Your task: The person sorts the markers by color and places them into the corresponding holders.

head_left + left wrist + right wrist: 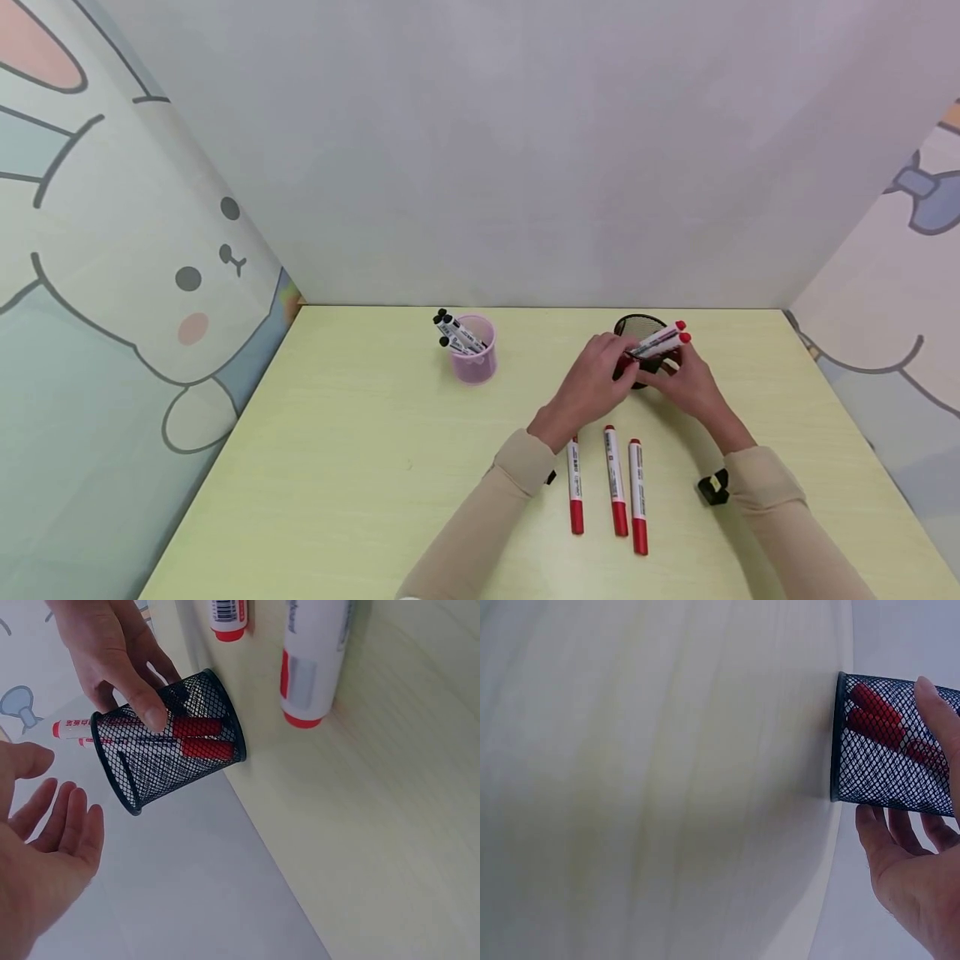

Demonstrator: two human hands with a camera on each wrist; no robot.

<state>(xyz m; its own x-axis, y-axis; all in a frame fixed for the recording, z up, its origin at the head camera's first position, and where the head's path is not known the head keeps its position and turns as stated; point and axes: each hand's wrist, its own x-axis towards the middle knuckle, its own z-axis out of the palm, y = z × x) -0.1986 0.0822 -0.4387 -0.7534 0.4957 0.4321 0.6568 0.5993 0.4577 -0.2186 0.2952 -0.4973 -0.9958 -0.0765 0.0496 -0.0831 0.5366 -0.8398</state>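
Observation:
A black mesh pen holder (639, 325) stands toward the back right of the table, seen from the side in the left wrist view. My right hand (692, 385) grips its wall, with the thumb on one side and fingers on the other in the right wrist view. Red-capped markers (660, 340) lean inside, their red caps (208, 748) down near the base. Just beside the holder's mouth is my left hand (596, 379); in the left wrist view its fingers are loosely bent around nothing, apart from the mesh.
Three red-and-white markers (615, 479) lie on the table (360, 467) between my forearms. A pink cup (475, 367) with several black-capped markers (459, 332) stands left of the mesh holder. A pale wall (480, 167) rises behind the table.

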